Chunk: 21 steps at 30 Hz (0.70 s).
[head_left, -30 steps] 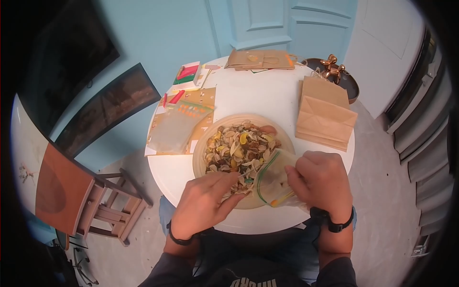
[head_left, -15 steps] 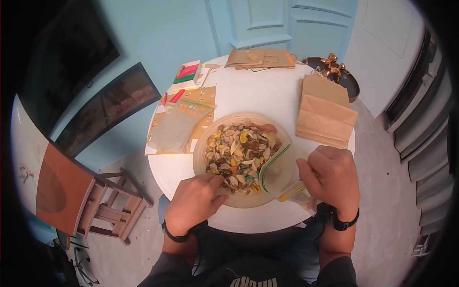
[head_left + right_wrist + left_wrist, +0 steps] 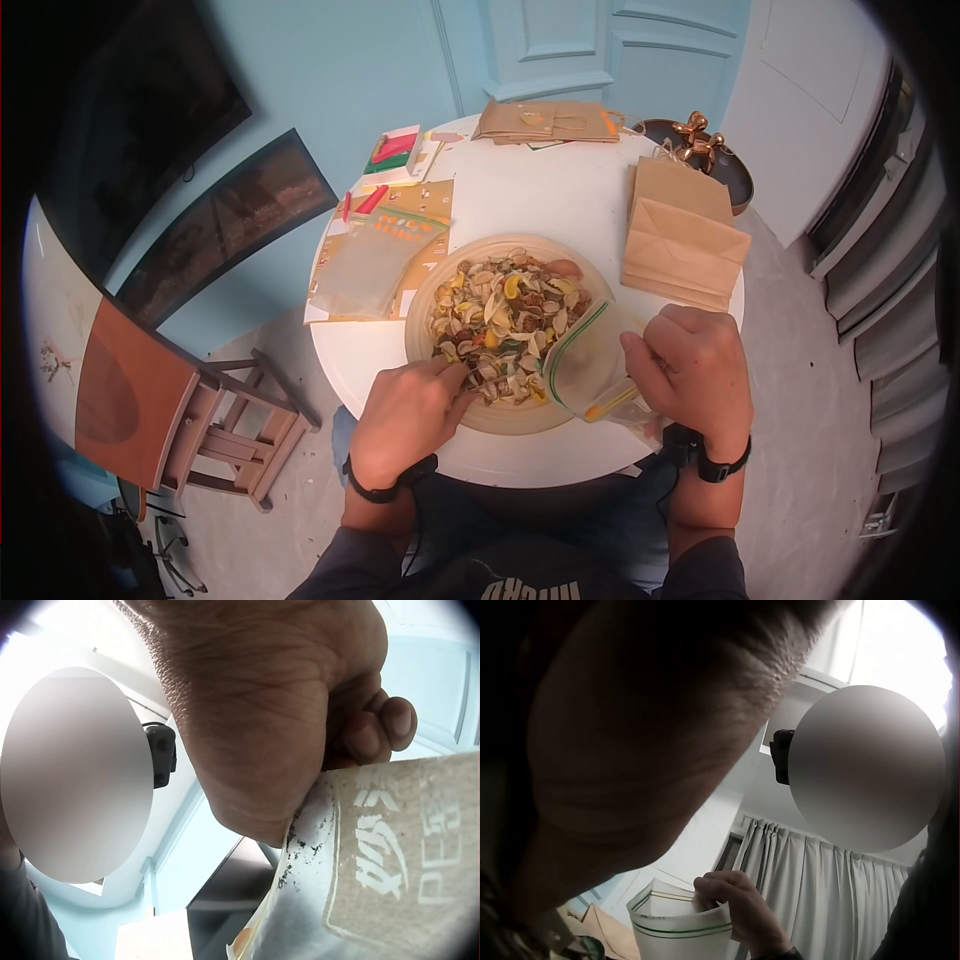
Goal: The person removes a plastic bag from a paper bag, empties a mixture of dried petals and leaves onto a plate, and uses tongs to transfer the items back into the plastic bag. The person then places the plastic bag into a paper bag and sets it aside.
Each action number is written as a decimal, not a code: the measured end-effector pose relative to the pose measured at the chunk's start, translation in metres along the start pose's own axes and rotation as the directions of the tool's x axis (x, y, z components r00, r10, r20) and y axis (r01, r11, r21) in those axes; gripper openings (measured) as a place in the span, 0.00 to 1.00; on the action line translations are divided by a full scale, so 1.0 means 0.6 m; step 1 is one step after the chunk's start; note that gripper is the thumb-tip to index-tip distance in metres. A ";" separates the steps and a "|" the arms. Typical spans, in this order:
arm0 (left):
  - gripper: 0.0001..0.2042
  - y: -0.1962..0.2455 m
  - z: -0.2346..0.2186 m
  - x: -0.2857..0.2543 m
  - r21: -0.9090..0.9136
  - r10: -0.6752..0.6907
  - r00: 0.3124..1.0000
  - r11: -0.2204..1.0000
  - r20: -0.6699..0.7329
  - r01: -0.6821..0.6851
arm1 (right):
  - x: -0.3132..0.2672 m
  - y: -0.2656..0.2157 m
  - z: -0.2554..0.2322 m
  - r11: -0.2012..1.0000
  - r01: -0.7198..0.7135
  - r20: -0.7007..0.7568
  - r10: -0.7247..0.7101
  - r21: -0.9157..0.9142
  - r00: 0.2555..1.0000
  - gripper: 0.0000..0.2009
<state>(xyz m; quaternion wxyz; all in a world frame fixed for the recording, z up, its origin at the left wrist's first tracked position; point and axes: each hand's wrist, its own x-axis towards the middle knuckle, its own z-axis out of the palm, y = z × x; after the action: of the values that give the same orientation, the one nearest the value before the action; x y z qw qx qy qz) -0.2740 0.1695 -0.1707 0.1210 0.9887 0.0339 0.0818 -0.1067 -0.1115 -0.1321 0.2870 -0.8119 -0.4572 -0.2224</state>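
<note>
Left hand (image 3: pixel 405 422) palm-down at potpourri (image 3: pixel 508 310) — right hand (image 3: pixel 697 375) grips bag (image 3: pixel 588 362).

Smooth, filmy plastic bag (image 3: pixel 588 368)

Head view: the left grip (image 3: pixel 408 418) loses its fingertips in the dried mix (image 3: pixel 500 305) just ahead, so no clue if they're pinching any. The right grip (image 3: pixel 697 372) hides its own curled fingertips and part of the plastic bag (image 3: pixel 583 365). Below that grip, the bag runs off the right wrist frame. Face (image 3: pixel 866 769) beyond the left grip's just blur.
</note>
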 end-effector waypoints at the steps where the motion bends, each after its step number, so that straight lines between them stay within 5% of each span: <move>1: 0.12 0.000 0.000 0.000 0.008 -0.001 1.000 1.000 0.000 0.001 | 0.000 0.001 0.000 1.000 0.000 0.000 0.000 -0.001 1.000 0.18; 14: 0.10 -0.005 -0.007 0.002 -0.099 -0.015 0.992 0.995 -0.126 0.002 | -0.004 0.005 -0.005 1.000 0.000 -0.005 -0.001 -0.008 1.000 0.18; 21: 0.17 0.008 0.009 0.007 -0.072 0.031 1.000 0.997 0.004 -0.031 | -0.007 0.006 -0.006 1.000 0.003 -0.011 -0.004 -0.023 1.000 0.18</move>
<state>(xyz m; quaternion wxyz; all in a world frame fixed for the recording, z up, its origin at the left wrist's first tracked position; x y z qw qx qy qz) -0.2689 0.1641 -0.1738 0.1552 0.9843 0.0155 0.0825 -0.1058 -0.1179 -0.1332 0.2795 -0.8132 -0.4544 -0.2326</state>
